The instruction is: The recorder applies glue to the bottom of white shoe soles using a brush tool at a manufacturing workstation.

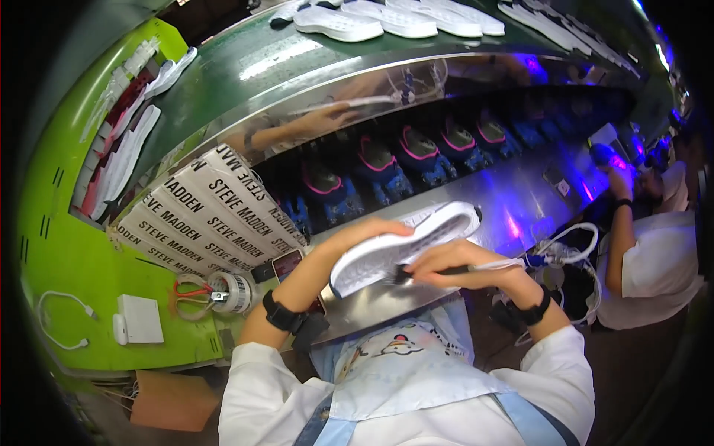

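Note:
My left hand (366, 234) is closed on the edge of a white shoe sole (362, 270), held tilted above the metal ledge. The sole's hollow, ribbed inner side faces me. In my right hand (450, 259) is a dark-handled brush (458, 270), its dark bristles at the sole's lower edge; whether they touch it I cannot tell. A pale tube (500, 264) runs from the brush handle toward the right. Behind the sole stands a row of dark blue shoe uppers (420, 152) with pink collar trim.
Several white soles (338, 24) lie on the green conveyor belt (271, 63). At left, a green table (67, 256) bears a printed box (212, 212), tape rolls (232, 291), scissors (197, 288) and a white charger (140, 320). A co-worker's arm (621, 238) is at right, near coiled white tubing (573, 245).

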Tool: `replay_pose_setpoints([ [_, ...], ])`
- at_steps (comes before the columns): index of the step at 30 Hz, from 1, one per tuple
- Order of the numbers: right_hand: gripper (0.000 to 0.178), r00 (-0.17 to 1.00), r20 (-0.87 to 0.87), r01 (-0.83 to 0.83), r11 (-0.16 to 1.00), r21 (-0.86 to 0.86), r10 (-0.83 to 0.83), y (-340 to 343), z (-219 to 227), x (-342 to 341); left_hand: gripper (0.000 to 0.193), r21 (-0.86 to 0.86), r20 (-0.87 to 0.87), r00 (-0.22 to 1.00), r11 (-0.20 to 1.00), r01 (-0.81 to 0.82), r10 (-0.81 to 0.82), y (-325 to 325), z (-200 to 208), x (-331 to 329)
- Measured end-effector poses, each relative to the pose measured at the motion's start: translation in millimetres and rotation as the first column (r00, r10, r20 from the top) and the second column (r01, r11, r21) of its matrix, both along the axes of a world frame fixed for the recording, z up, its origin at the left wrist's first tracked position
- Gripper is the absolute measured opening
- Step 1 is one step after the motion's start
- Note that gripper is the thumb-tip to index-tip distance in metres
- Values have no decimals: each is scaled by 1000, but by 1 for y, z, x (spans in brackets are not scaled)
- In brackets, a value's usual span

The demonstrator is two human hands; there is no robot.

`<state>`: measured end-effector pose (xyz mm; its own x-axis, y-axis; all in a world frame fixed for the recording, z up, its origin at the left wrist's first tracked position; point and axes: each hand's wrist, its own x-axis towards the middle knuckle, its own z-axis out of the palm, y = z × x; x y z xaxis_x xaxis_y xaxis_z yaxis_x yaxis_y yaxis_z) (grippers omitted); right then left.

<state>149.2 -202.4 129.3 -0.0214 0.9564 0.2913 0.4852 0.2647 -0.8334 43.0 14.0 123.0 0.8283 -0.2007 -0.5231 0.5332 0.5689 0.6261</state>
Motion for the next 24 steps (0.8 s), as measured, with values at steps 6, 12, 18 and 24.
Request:
replay_pose_setpoints([
  [6,16,859,-112,511,833,212,-499,-19,35,3,33,213,147,980,964,-162,132,-6,30,-24],
  [12,21,798,-573,481,773,414,-189,-20,41,-14,33,-459,352,574,671,-582,739,68,110,-30],
  [18,25,672,-674,571,794,207,-307,0,31,-36,41,652,720,692,292,-700,51,73,175,89],
  [24,28,548,-717,647,762,37,-430,-27,9,-43,49,776,409,890,-591,-222,202,185,169,172],
])
